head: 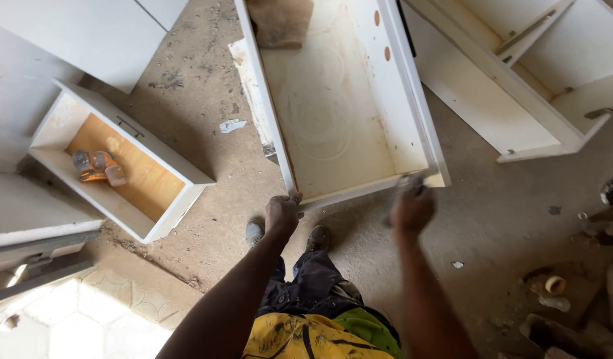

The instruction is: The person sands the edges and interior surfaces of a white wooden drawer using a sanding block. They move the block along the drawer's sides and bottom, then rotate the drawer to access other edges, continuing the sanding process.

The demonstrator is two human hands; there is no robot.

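A large white drawer box [413, 100] lies open-side up on the dusty concrete floor in front of me. My left hand [282, 213] grips its near edge at the left corner. My right hand [413, 209] is blurred by motion at the near right corner, and a thin blurred object seems to stick out of it toward the drawer edge; I cannot tell what it is. A brown cloth [280, 23] lies in the far end of the drawer. My shoes show just below the drawer edge.
A smaller white drawer [176, 169] with a wooden bottom holds an orange tool [97, 166] at the left. A white cabinet frame [519, 100] lies at the upper right. White panels [87, 33] lean upper left. Tape roll [554, 284] and debris sit lower right.
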